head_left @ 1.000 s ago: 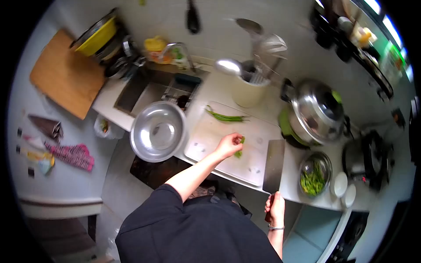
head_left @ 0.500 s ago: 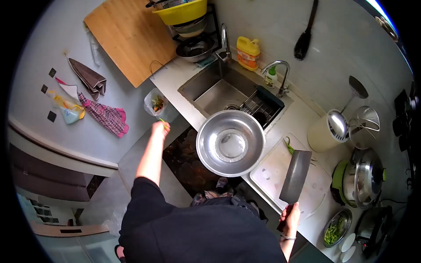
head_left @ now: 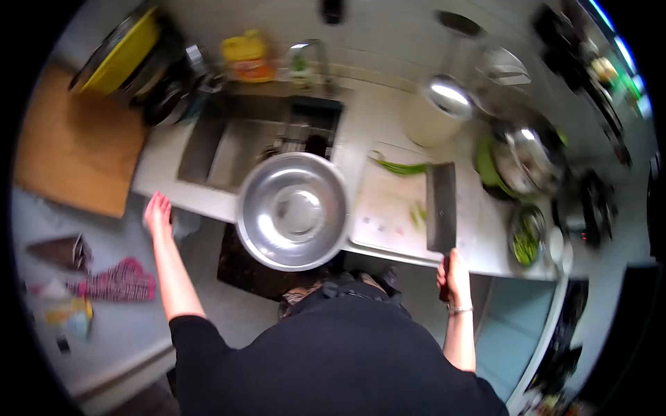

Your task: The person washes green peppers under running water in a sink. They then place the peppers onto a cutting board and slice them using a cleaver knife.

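My right hand (head_left: 454, 277) grips the handle of the cleaver (head_left: 442, 206), its fingers (head_left: 442, 274) curled closed around it. The cleaver has a broad, nearly rectangular blade of dull grey metal and a short, dark reddish-brown handle. The blade points to the far side and lies over the right part of the white cutting board (head_left: 371, 215); whether it touches the board, I cannot tell.

My left hand (head_left: 157, 218) is at the near edge of the tabletop (head_left: 163, 173), toward its left end, just right of the wooden board (head_left: 80, 149). Its fingers (head_left: 161, 202) are extended and close together; blur conceals whether they hold anything.

The green pods (head_left: 402, 168) lie in a small bundle on the far part of the cutting board. They are long, slender and bright green, with thin, curved tips at the left; the right end of the bundle meets the blade in view. Small green pieces (head_left: 417, 215), blurred, lie nearer, left of the blade. A wide, shiny metal bowl (head_left: 293, 211) sits left of the cutting board, and a smaller bowl (head_left: 527, 236) of cut greens stands to the right.
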`<act>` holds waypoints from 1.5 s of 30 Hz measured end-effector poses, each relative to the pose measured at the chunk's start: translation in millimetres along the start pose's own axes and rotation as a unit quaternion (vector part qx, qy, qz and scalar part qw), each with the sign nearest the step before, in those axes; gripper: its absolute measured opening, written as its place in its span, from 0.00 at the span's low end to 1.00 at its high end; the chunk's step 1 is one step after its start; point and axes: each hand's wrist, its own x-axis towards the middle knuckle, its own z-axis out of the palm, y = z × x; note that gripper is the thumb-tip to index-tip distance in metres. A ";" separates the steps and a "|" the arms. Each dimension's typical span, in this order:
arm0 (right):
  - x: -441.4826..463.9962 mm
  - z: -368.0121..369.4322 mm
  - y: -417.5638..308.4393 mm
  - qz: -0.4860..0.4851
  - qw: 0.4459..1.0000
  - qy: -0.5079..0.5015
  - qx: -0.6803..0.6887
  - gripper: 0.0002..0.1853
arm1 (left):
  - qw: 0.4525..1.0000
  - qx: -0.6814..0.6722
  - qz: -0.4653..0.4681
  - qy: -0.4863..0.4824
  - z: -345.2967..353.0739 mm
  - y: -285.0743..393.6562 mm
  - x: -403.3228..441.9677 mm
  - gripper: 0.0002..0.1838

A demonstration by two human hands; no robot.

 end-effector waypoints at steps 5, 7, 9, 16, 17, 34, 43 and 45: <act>-18.1 -49.7 -8.6 -0.024 0.996 0.086 -0.018 0.16 | 0.957 0.123 0.076 -0.251 188.4 23.4 -164.2 0.16; -17.4 -70.5 -0.4 -0.017 0.998 0.061 -0.015 0.14 | 0.916 0.155 0.088 -0.360 252.2 3.0 -225.9 0.14; -17.5 -78.1 2.0 0.009 1.000 0.026 -0.013 0.15 | 0.867 0.181 0.070 -0.459 306.8 -26.2 -281.0 0.13; 22.3 -82.6 40.2 0.036 0.975 -0.193 -0.108 0.11 | 0.818 0.254 0.141 -0.496 437.0 -131.4 -360.4 0.13; 23.6 -84.0 38.3 0.036 0.972 -0.200 -0.122 0.11 | 0.815 0.274 0.182 -0.478 445.8 -139.4 -361.9 0.13; 43.8 -155.2 -4.9 0.023 0.988 -0.127 -0.086 0.13 | 0.667 0.440 0.485 -0.355 508.1 -174.2 -404.2 0.20; 32.1 -126.7 9.6 -0.015 0.984 -0.130 -0.123 0.15 | 0.716 0.389 0.478 -0.330 424.3 -195.5 -434.8 0.17; 40.7 -117.4 17.2 -0.019 0.980 -0.127 -0.153 0.16 | 0.728 0.378 0.465 -0.333 420.3 -195.4 -438.3 0.16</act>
